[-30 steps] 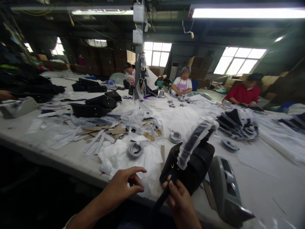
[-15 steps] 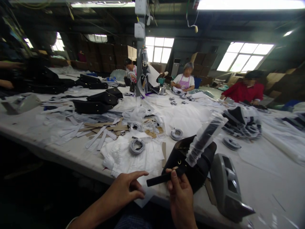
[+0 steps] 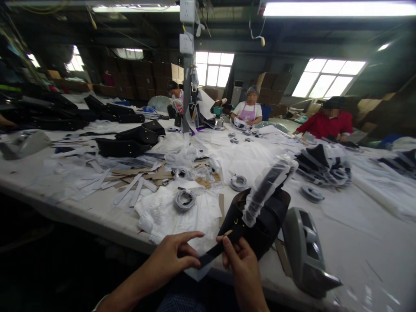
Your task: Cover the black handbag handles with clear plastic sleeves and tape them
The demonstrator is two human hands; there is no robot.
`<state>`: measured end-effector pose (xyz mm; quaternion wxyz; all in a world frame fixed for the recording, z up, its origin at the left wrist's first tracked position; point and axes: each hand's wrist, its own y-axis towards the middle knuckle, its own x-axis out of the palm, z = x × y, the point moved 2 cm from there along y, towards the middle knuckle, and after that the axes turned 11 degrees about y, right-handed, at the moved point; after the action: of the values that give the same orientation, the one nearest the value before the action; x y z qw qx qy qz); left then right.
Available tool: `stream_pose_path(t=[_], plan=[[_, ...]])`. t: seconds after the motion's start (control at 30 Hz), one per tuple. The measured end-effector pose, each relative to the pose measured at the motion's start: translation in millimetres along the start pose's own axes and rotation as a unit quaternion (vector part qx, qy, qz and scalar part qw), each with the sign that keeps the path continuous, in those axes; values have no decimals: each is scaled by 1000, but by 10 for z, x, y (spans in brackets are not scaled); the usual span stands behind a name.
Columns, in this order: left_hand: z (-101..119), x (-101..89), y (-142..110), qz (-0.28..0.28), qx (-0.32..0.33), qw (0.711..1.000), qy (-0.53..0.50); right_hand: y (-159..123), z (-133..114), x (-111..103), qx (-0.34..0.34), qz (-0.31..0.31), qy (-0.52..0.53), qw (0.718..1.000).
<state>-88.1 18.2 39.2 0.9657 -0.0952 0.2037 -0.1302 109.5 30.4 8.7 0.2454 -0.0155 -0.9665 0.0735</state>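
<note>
The black bag [image 3: 264,225] is resting on the table [image 3: 344,242] near its front edge, with the plastic-wrapped handle [image 3: 264,186] rising above it. The right hand [image 3: 242,258] is pinching the black strap [image 3: 212,252] between closed fingers. The left hand [image 3: 177,253] is holding its thumb and forefinger apart beside the strap's end; whether it is gripping the translucent sheet [image 3: 199,273] is unclear. The grey tape dispenser [image 3: 307,255] is standing just right of the bag.
</note>
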Motion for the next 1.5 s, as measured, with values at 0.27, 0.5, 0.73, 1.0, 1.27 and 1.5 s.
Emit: stream_pose_path(t=[0.27,0.5,0.73,1.0,1.27,1.5], plan=[[132,460,345,21,10,991,-130,-92,-162,-297,16,2,-185,983],[357,728,591,77,54,978,-186,-108,-269,-344,14,6,-224,975],[322,718,633,100,68,978,-169,-18,-324,-212,-5,58,-229,972],[47,858,446,106,24,985,-135,18,-316,-188,-6,44,-226,973],[151,833,384,245,127,961,-12,162,-393,-94,-18,68,-240,968],[182,817,306,249,284,901,213,165,-300,-132,0,34,-140,990]])
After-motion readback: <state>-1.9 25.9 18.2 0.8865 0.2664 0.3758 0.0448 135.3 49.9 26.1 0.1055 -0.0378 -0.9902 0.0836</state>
